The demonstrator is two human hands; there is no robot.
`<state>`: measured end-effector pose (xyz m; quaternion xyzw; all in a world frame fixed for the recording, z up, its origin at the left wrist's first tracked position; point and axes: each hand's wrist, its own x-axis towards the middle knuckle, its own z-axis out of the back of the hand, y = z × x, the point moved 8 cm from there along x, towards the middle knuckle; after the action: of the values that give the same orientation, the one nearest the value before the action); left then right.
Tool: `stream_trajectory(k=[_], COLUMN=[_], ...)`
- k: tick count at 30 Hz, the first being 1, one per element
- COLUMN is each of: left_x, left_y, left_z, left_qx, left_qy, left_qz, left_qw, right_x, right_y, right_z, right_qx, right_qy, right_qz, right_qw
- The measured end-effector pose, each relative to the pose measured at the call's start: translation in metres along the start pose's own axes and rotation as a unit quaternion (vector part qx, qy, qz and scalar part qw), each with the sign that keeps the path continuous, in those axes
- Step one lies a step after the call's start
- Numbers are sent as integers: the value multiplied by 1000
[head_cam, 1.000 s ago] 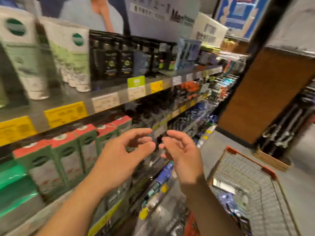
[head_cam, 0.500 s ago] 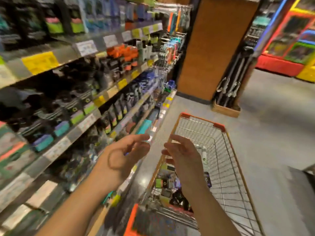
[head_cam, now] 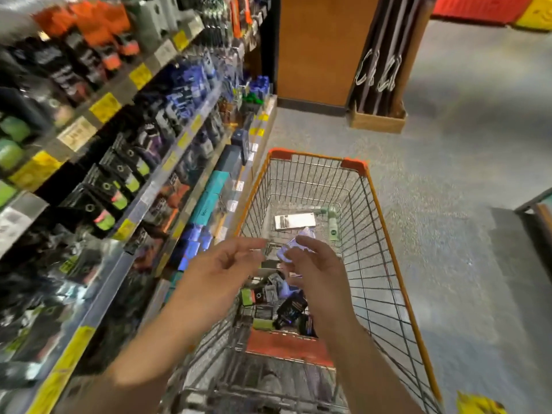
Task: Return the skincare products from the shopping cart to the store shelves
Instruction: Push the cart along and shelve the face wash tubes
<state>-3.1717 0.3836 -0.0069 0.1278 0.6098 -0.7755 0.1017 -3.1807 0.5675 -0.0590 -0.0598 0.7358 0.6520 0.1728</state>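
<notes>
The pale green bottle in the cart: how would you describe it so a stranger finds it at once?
Look into the orange-rimmed wire shopping cart beside the shelves. Toward its far end, away from the pile of dark packs near the hands, lies a white flat box. Just right of it lies the pale green bottle, the only rounded, mint-coloured item there.

two hands [head_cam: 222, 265], one shopping cart [head_cam: 385, 204], one white box [head_cam: 295, 221]
</notes>
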Motion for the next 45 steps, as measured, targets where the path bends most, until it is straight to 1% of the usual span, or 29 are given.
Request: stream_trajectory(k=[3,8,12,15,19,23,26,28,30,32,33,36,38,41,45], left_x=[21,55,91,117,153,177,190,194,195,195,195,199,203,212,217], left_y=[11,31,56,76,113,160,195,218,239,257,265,284,291,293,299], left_z=[-17,-44,-54,-65,-79,-103,-118,-126,-132,-136,-136,-138,-141,-144,-141], left_qx=[-3,-28,-49,-47,-83,-156,-222,-267,-330,-383,-396,-404,-408,-415,-411], left_qy=[3,10,-21,-19,-66,-113,-142,-156,-173,-197,-210,-230,-234,-235,-237], left_qz=[20,81,123,146,194,264,319,355,383,399,404,417,424,419,422], left_qw=[1000,996,991,988,975,945,911,882,845,810,797,781,774,773,773], right_x=[21,50,80,110,157,212,251,275,296,318,331,357,368,386,403], right_y=[-19,-49,-76,-98,-130,-180,-223,-250,-272,-289,-299,-311,-311,-314,-317], right_z=[16,40,52,57,53,42,24,14,4,-7,-11,-28,-38,-52,-67], right_qx=[-1,-6,-49,-63,-70,-53,-46,-55,-63,-64,-72,-87,-121,-189,-246], right_qy=[-15,-47,-55,-58,-47,-46,-35,-30,-28,-28,-25,-13,-1,11,19], right_qz=[-22,-51,-65,-83,-110,-162,-194,-208,-216,-215,-211,-197,-180,-145,-137], right_qw=[1000,998,995,993,990,984,979,976,974,974,975,976,976,971,959])
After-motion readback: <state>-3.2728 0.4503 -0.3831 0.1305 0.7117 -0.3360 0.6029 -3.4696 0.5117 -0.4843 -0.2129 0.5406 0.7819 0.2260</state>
